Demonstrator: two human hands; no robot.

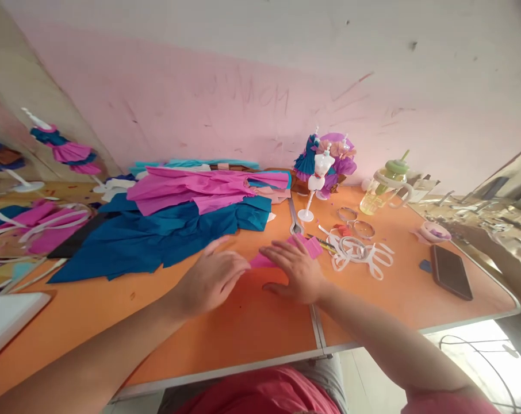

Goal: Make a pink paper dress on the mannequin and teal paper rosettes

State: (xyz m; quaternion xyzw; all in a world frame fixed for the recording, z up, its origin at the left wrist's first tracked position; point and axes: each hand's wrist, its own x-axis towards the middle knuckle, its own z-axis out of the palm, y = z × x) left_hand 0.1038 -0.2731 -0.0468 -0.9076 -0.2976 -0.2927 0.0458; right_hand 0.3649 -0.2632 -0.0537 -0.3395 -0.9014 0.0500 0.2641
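My left hand [212, 278] hovers flat over the orange table [226, 328], fingers stretched out toward a small pink paper piece [260, 261]. My right hand [292, 269] lies flat with spread fingers, pressing on that pink paper, whose far part [313, 246] shows beyond the fingers. Neither hand grips anything. The paper's middle is hidden under my right hand.
Sheets of blue [157, 236] and pink crepe paper [200, 190] are piled at the back left. A small white mannequin stand [316, 184], scissors [294, 218], tape rings [355, 224], white loops [364, 253], a bottle [383, 187] and a phone [451, 271] lie to the right.
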